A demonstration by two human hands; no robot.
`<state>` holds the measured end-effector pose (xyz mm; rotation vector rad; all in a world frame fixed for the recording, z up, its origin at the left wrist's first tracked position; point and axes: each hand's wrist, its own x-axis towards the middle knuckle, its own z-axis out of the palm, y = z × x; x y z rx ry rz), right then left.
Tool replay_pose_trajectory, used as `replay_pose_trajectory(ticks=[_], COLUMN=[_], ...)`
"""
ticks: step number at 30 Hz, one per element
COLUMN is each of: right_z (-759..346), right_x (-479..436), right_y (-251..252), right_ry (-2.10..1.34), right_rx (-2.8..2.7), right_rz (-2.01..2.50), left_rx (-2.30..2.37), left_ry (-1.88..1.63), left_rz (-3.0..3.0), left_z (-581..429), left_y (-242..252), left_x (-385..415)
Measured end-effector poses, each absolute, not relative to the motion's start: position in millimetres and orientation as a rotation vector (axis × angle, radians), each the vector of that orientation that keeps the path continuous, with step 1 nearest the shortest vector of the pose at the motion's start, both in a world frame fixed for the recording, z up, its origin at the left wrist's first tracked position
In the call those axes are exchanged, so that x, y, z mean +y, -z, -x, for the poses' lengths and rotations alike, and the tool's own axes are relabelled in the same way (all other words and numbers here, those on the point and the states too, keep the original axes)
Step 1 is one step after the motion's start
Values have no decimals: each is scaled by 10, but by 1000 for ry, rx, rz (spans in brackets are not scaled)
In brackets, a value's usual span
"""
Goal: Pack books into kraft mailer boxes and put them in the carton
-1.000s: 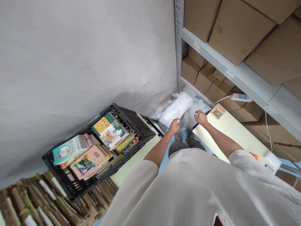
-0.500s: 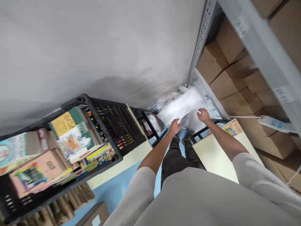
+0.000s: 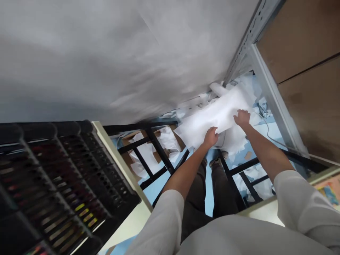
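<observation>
A wide white sheet [image 3: 209, 113], like paper or thin foam, lies slanted beyond my feet, over other crumpled white material. My left hand [image 3: 211, 136] is over its near edge, fingers loosely bent and thumb apart. To the right, my right hand [image 3: 242, 118] reaches over the same edge, with its thumb spread from the curved fingers. Whether either hand touches the sheet I cannot make out. A rounded pale thing [image 3: 230, 141] shows under the near edge, partly covered.
Black metal frames [image 3: 159, 152] flank my legs. A cardboard box [image 3: 130, 138] with white paper stands at left, near a black crate [image 3: 66, 177] on a pale tabletop. Grey shelving [image 3: 278, 102] holds cartons [image 3: 305, 71] at right. A cable [image 3: 268, 132] crosses the blue floor.
I have moved forward between the tables, so the sheet and floor litter look closer. Both hands have reached farther out, from just short of the sheet to its near edge.
</observation>
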<state>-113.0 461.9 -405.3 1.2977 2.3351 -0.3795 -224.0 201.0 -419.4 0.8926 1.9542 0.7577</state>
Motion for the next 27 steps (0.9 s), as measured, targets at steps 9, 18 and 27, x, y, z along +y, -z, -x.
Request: replay_pose_trajectory(ticks=[9,18,27], right_z=[1355,1373,1378], right_x=[4592,4650,4559], right_y=[4544,4544,4123], right_ry=[247,343,587], right_rx=[2247,2270,2442], right_rz=[-1324,-1348,-1351], left_rx=[1981,1926,1914], left_ry=[-337,-226,-174], left_rz=[-795,-888,-904], left_z=[2291,2365,2363], left_y=[4419,4333,4029], left_x=[2092,2077,2017])
